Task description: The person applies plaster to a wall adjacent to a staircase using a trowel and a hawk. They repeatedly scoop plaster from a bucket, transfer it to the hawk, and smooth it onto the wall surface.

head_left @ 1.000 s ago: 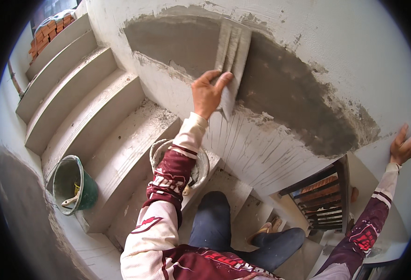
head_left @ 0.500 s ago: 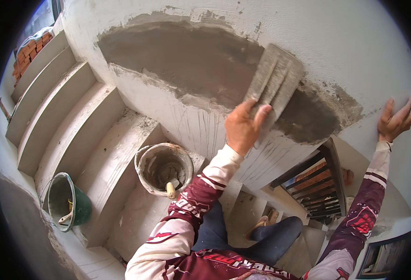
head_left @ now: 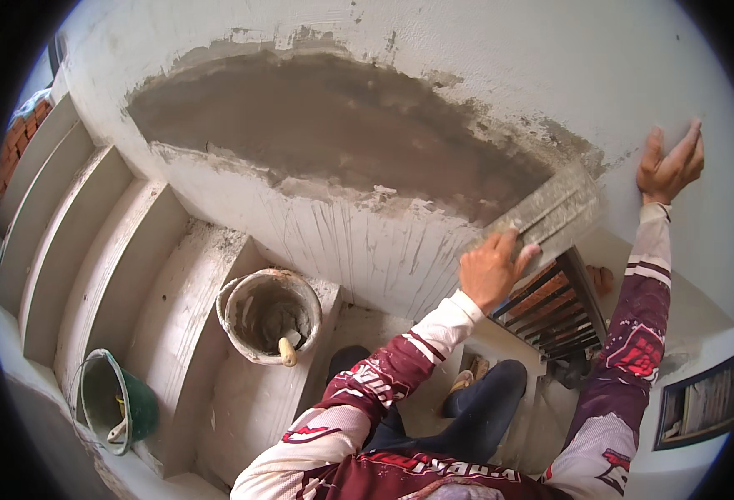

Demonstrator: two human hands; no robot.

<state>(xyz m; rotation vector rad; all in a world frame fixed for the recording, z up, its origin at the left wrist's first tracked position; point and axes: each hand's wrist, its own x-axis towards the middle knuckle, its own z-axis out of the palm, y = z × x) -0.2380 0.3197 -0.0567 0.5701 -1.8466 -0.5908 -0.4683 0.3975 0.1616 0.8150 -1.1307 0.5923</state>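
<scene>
My left hand grips a plastering float, a flat grey board smeared with mortar. The float lies against the wall at the lower right end of a wet, dark grey mortar patch. My right hand is raised to the right, fingers apart and holding nothing, at the white wall; whether the whole palm presses on it I cannot tell. Below the patch, a mortar-caked bucket stands on a step with grey mortar inside. A trowel's pale handle leans out over its rim.
Concrete stairs climb to the left. A green bucket with a tool inside stands at the lower left. Dark railing bars lie below the float. Bricks are stacked at the far upper left; a dark-framed opening is at the lower right.
My left hand has swept the float right and down along the patch, exposing smooth mortar behind it. The view has shifted a little; my right hand stays at the wall.
</scene>
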